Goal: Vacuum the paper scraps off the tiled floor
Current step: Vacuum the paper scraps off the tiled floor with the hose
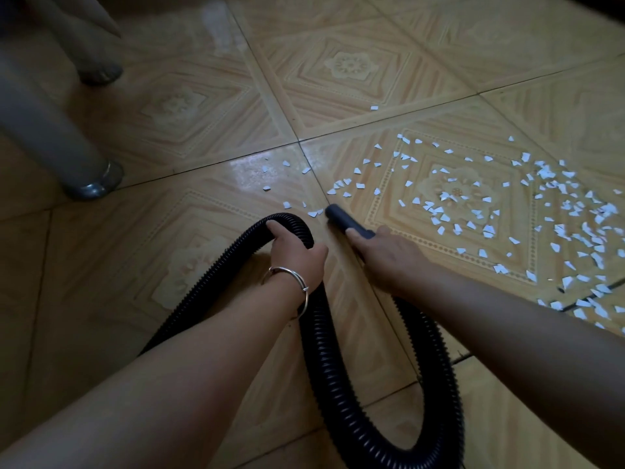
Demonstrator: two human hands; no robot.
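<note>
Nozzle [338, 216] was low at the near edge of the scraps [473, 204].
The right hand [385, 252] gripped the nozzle from behind, fingers [354, 237] curled round its tube. The left hand [294, 253] held a loop of hose [318, 333], fingers wrapped over its top. The mouth pointed at a few scraps just ahead of it on the floor [203, 299], a little beyond the right fingertips. Most of the paper lay well apart to the right, thickest near the frame edge. The best course, I judged, was to keep the mouth close to the tiles and sweep slowly rightward in overlapping passes. The hose should stay slack so it neither tugged the nozzle nor scattered paper.
</note>
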